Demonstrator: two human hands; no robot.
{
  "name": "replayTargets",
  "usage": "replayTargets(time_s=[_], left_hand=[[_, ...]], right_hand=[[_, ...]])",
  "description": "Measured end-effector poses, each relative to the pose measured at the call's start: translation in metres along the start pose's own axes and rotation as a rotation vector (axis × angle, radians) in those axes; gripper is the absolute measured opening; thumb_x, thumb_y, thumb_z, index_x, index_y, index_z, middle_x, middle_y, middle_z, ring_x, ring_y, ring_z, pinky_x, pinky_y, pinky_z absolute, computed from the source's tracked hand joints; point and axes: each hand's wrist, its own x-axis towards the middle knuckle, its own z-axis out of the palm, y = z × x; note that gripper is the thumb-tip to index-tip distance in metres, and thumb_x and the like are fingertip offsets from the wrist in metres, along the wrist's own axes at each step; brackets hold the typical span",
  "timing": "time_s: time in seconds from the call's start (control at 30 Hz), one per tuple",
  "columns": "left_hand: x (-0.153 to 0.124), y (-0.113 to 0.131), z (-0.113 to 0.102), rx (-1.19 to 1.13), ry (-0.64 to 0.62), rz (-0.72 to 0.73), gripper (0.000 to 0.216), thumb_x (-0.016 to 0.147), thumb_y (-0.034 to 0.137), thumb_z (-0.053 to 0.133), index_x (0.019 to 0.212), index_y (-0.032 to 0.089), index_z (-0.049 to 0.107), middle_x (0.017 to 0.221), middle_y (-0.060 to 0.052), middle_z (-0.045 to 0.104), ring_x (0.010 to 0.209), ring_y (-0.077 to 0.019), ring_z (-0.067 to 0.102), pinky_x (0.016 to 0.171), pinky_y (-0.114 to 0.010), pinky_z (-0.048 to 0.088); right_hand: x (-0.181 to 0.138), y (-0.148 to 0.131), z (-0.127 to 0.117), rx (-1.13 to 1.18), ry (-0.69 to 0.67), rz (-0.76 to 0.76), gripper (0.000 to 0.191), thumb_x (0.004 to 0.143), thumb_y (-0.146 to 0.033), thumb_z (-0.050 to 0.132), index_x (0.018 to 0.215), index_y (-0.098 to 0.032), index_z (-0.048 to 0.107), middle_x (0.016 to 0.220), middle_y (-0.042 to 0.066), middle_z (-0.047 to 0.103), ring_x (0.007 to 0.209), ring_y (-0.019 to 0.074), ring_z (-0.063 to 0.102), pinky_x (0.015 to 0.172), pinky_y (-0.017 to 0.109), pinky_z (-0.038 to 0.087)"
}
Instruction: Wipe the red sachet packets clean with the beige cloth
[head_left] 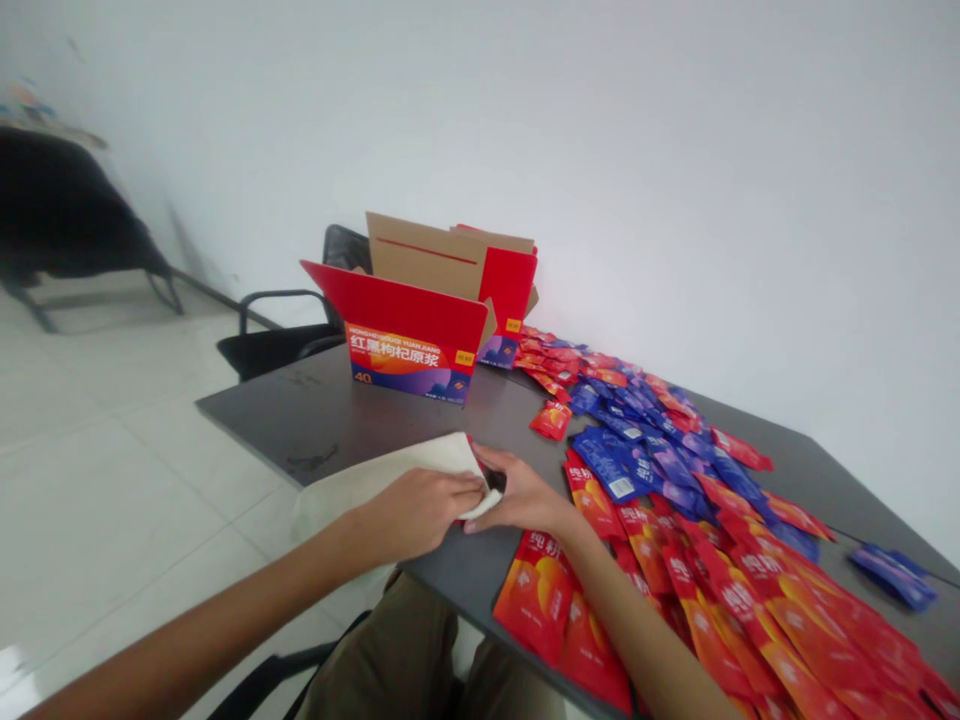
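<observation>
A cream cloth bag (375, 480) lies over the near left edge of the dark grey table (315, 420). My left hand (424, 510) rests on the bag's open end with its fingers curled around the cloth. My right hand (517, 495) meets it there, fingers pinched at the bag's mouth, where a bit of red shows between the two hands. Red sachets (540, 590) lie just under my right forearm. Many more red and blue sachets (645, 460) are spread across the table to the right.
An open red cardboard box (412, 345) with raised flaps stands at the far end of the table. A black chair (277, 340) sits behind it. A single red sachet (552, 420) lies apart. White wall behind, tiled floor at left.
</observation>
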Motion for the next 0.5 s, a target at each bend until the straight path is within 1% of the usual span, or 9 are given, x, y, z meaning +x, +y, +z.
replayTargets(time_s=[0.03,0.17,0.2,0.23,0.33,0.37,0.4,0.43,0.5], left_hand=[[0.000,0.000,0.000,-0.002,0.002,-0.017,0.039,0.087,0.010,0.046,0.125,0.018,0.054,0.130,-0.007,0.060,0.122,-0.0182,0.053,0.103,-0.028,0.039],[0.007,-0.011,-0.004,0.044,0.008,-0.211,0.035,0.089,0.014,0.046,0.123,0.017,0.056,0.126,-0.010,0.062,0.109,-0.0214,0.062,0.095,-0.032,0.045],[0.008,-0.011,-0.004,0.052,0.007,-0.221,0.035,0.089,0.014,0.046,0.122,0.016,0.057,0.125,-0.011,0.063,0.108,-0.0218,0.063,0.094,-0.032,0.046],[0.008,-0.010,-0.004,0.051,0.002,-0.197,0.035,0.089,0.014,0.046,0.122,0.016,0.057,0.124,-0.011,0.063,0.108,-0.0217,0.063,0.094,-0.032,0.045],[0.003,0.000,-0.003,0.011,-0.001,-0.028,0.038,0.086,0.010,0.048,0.123,0.016,0.056,0.127,-0.009,0.062,0.118,-0.0200,0.056,0.100,-0.030,0.041],[0.002,0.002,-0.002,-0.005,0.002,0.004,0.039,0.086,0.010,0.048,0.123,0.016,0.056,0.128,-0.008,0.061,0.120,-0.0193,0.055,0.101,-0.029,0.040],[0.002,0.001,-0.003,-0.014,0.004,0.005,0.039,0.086,0.009,0.047,0.124,0.017,0.056,0.128,-0.008,0.061,0.120,-0.0188,0.055,0.101,-0.029,0.040],[0.002,-0.001,-0.004,-0.014,0.006,-0.027,0.039,0.086,0.010,0.047,0.124,0.017,0.056,0.128,-0.008,0.061,0.119,-0.0188,0.056,0.101,-0.029,0.041],[0.006,-0.009,-0.007,0.005,0.004,-0.131,0.038,0.088,0.012,0.046,0.124,0.018,0.056,0.126,-0.009,0.062,0.113,-0.0196,0.060,0.097,-0.030,0.043]], right_hand=[[0.000,-0.001,0.000,0.008,-0.006,-0.010,0.096,0.048,-0.039,0.088,0.134,-0.020,0.049,0.127,0.007,0.061,0.113,0.0252,0.058,0.102,0.038,0.041],[0.000,-0.003,0.000,0.014,0.003,-0.002,0.077,0.052,-0.039,0.085,0.122,-0.019,0.060,0.121,0.005,0.064,0.112,0.0247,0.058,0.104,0.037,0.039],[0.000,-0.003,0.000,0.013,0.007,0.005,0.076,0.052,-0.039,0.085,0.121,-0.019,0.060,0.122,0.005,0.064,0.114,0.0250,0.057,0.105,0.037,0.037],[0.000,-0.002,0.000,0.013,0.009,0.008,0.079,0.052,-0.038,0.086,0.123,-0.019,0.059,0.124,0.006,0.063,0.116,0.0253,0.056,0.106,0.037,0.037],[0.000,-0.001,0.000,0.027,0.001,-0.012,0.096,0.047,-0.035,0.088,0.134,-0.021,0.050,0.129,0.006,0.060,0.117,0.0255,0.056,0.105,0.037,0.038],[0.000,-0.001,0.000,0.029,-0.007,-0.021,0.098,0.047,-0.035,0.088,0.135,-0.021,0.048,0.129,0.006,0.060,0.117,0.0256,0.056,0.105,0.037,0.039],[0.000,-0.001,0.000,0.027,-0.008,-0.022,0.098,0.046,-0.036,0.088,0.135,-0.021,0.049,0.128,0.007,0.060,0.116,0.0259,0.056,0.104,0.038,0.039],[0.000,-0.001,0.000,0.021,0.000,-0.016,0.096,0.047,-0.036,0.088,0.133,-0.020,0.050,0.128,0.007,0.061,0.116,0.0261,0.056,0.105,0.038,0.039],[0.000,-0.002,0.000,0.013,0.002,-0.002,0.086,0.050,-0.038,0.087,0.128,-0.020,0.055,0.125,0.006,0.062,0.116,0.0258,0.056,0.106,0.039,0.037]])
